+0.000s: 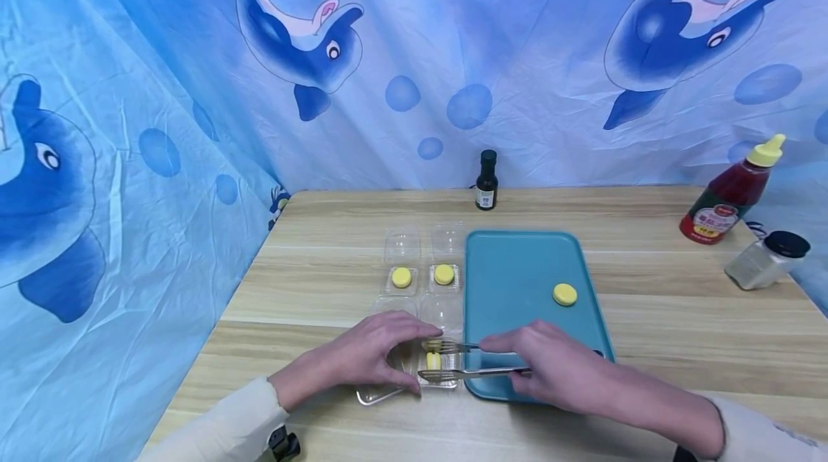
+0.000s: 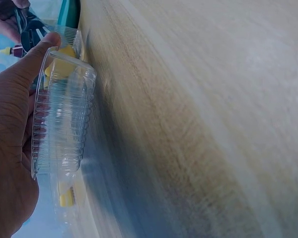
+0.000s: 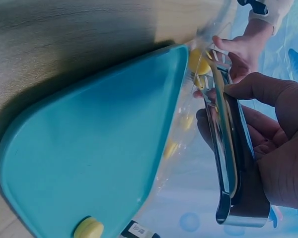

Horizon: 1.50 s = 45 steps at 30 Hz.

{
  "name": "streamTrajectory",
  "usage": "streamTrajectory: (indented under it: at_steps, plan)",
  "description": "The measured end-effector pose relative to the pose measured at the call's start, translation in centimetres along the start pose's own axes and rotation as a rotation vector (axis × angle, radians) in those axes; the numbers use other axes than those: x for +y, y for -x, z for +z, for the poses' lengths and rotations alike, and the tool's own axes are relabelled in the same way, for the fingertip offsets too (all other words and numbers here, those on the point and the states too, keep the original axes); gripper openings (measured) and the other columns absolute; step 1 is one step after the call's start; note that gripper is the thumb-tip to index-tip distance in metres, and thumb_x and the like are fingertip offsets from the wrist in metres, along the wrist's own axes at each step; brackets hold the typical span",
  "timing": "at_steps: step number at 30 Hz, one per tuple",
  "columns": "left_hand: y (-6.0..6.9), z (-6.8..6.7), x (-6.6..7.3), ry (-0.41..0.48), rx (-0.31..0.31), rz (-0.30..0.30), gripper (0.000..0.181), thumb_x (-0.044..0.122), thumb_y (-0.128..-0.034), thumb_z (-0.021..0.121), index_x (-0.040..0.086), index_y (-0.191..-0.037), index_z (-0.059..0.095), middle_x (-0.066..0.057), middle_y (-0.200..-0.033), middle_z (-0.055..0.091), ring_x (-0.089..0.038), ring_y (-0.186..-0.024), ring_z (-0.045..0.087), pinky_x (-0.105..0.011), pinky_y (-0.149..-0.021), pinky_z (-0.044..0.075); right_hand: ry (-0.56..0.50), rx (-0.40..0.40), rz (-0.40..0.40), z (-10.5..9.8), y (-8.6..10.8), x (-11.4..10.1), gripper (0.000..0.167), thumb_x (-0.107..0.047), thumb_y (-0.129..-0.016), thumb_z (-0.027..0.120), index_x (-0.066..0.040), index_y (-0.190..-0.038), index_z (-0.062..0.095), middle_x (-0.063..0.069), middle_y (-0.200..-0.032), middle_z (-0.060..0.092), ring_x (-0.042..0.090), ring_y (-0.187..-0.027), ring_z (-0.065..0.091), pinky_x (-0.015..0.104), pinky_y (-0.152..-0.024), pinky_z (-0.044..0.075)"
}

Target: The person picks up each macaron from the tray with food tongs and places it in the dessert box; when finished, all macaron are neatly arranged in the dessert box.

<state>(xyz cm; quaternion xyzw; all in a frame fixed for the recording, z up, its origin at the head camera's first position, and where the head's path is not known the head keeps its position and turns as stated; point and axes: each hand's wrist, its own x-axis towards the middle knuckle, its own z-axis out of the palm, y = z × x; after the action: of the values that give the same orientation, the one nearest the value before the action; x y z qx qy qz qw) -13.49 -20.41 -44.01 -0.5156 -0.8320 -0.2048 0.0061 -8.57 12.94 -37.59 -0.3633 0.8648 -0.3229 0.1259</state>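
My right hand [image 1: 550, 368] grips metal tongs [image 3: 221, 129] between thumb and fingers. Their slotted tips straddle a yellow macaron [image 1: 433, 361] on its edge in a clear plastic box; contact with both tips cannot be told. My left hand [image 1: 378, 350] holds around this box's left side, thumb in front and fingers behind. Another clear plastic box [image 2: 64, 114] sits under that palm. Beyond the hands, two open boxes each hold a yellow macaron [image 1: 401, 277], the other macaron [image 1: 443, 274] being to its right. One more macaron [image 1: 565, 294] lies on the blue tray [image 1: 511, 261].
Behind the tray stands a small dark bottle [image 1: 486, 182]. On the right are a ketchup bottle [image 1: 727, 196] and a black-capped jar [image 1: 767, 261]. All rest on a wooden table [image 1: 291, 289], with a blue dolphin-print curtain [image 1: 414, 38] around it.
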Motion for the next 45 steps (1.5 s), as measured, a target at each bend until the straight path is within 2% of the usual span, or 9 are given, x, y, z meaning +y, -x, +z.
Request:
streamTrajectory:
  at_steps: [4, 11, 16, 22, 25, 29, 36, 41, 45]
  plan:
    - [0.0, 0.0, 0.0, 0.004, 0.000, 0.000, 0.087, 0.055, -0.0794, 0.090, 0.015, -0.150, 0.059, 0.004, -0.143, 0.067, -0.013, -0.130, 0.061, -0.038, -0.113, 0.050, 0.018, 0.012, -0.010, 0.0, 0.0, -0.1, 0.050, 0.010, -0.085, 0.071, -0.007, -0.132, 0.075, 0.007, -0.129, 0.075, 0.000, -0.077, 0.060, 0.018, -0.046, 0.047]
    - [0.0, -0.1, 0.1, 0.009, -0.014, -0.019, 0.087, 0.055, -0.0798, 0.089, 0.016, -0.151, 0.059, 0.004, -0.144, 0.066, -0.013, -0.131, 0.060, -0.038, -0.114, 0.050, -0.015, 0.025, 0.004, 0.3, -0.1, 0.0, 0.052, 0.009, -0.086, 0.072, -0.008, -0.136, 0.073, 0.008, -0.131, 0.074, -0.003, -0.059, 0.050, 0.019, -0.042, 0.045]
    - [0.0, -0.1, 0.1, 0.006, -0.014, -0.017, 0.086, 0.054, -0.0806, 0.089, 0.015, -0.151, 0.059, 0.003, -0.143, 0.066, -0.014, -0.131, 0.061, -0.037, -0.113, 0.050, -0.026, 0.016, 0.006, 0.5, -0.2, 0.1, 0.052, 0.010, -0.086, 0.071, -0.007, -0.136, 0.073, 0.009, -0.130, 0.074, -0.003, -0.062, 0.053, 0.019, -0.042, 0.047]
    - [0.0, -0.1, 0.0, -0.007, -0.008, -0.014, 0.088, 0.055, -0.0799, 0.089, 0.016, -0.152, 0.058, 0.003, -0.142, 0.067, -0.014, -0.129, 0.062, -0.039, -0.112, 0.051, -0.007, 0.024, 0.031, 0.2, 0.1, -0.2, 0.052, 0.009, -0.086, 0.071, -0.005, -0.136, 0.072, 0.009, -0.133, 0.073, -0.002, -0.056, 0.044, 0.018, -0.040, 0.042]
    - [0.0, -0.2, 0.0, 0.000, -0.004, -0.014, 0.088, 0.055, -0.0791, 0.090, 0.016, -0.151, 0.058, 0.003, -0.142, 0.067, -0.014, -0.129, 0.062, -0.039, -0.112, 0.052, 0.023, 0.029, 0.006, 0.2, 0.1, -0.3, 0.053, 0.010, -0.084, 0.072, -0.004, -0.135, 0.072, 0.010, -0.133, 0.073, -0.002, -0.060, 0.048, 0.018, -0.041, 0.042]
    - [0.0, -0.2, 0.1, 0.013, -0.013, -0.021, 0.086, 0.054, -0.0797, 0.090, 0.016, -0.151, 0.059, 0.004, -0.143, 0.067, -0.014, -0.130, 0.061, -0.038, -0.113, 0.051, 0.060, 0.041, -0.041, 0.4, 0.1, -0.2, 0.052, 0.012, -0.083, 0.074, -0.003, -0.133, 0.074, 0.010, -0.131, 0.074, 0.000, -0.076, 0.059, 0.018, -0.043, 0.044]
    - [0.0, -0.2, 0.2, 0.012, -0.021, -0.025, 0.086, 0.054, -0.0801, 0.090, 0.017, -0.151, 0.059, 0.004, -0.144, 0.066, -0.014, -0.131, 0.060, -0.037, -0.114, 0.049, 0.095, 0.041, -0.031, 0.2, 0.3, -0.5, 0.051, 0.011, -0.083, 0.072, -0.004, -0.132, 0.074, 0.008, -0.130, 0.074, 0.004, -0.078, 0.063, 0.017, -0.044, 0.045]
    - [0.0, -0.2, 0.2, 0.012, -0.019, -0.018, 0.086, 0.054, -0.0800, 0.090, 0.017, -0.151, 0.059, 0.004, -0.144, 0.065, -0.014, -0.132, 0.060, -0.037, -0.115, 0.049, 0.144, 0.056, -0.029, 0.0, 0.4, -0.8, 0.053, 0.012, -0.081, 0.075, -0.004, -0.131, 0.075, 0.011, -0.128, 0.075, 0.012, -0.091, 0.070, 0.017, -0.046, 0.047]
    - [-0.1, -0.2, 0.2, 0.017, -0.022, -0.020, 0.086, 0.054, -0.0803, 0.090, 0.016, -0.151, 0.059, 0.004, -0.145, 0.065, -0.013, -0.132, 0.060, -0.037, -0.115, 0.049, 0.154, 0.055, -0.010, 0.0, 0.4, -1.0, 0.054, 0.011, -0.080, 0.076, -0.004, -0.132, 0.074, 0.013, -0.129, 0.075, 0.013, -0.089, 0.070, 0.018, -0.045, 0.046]
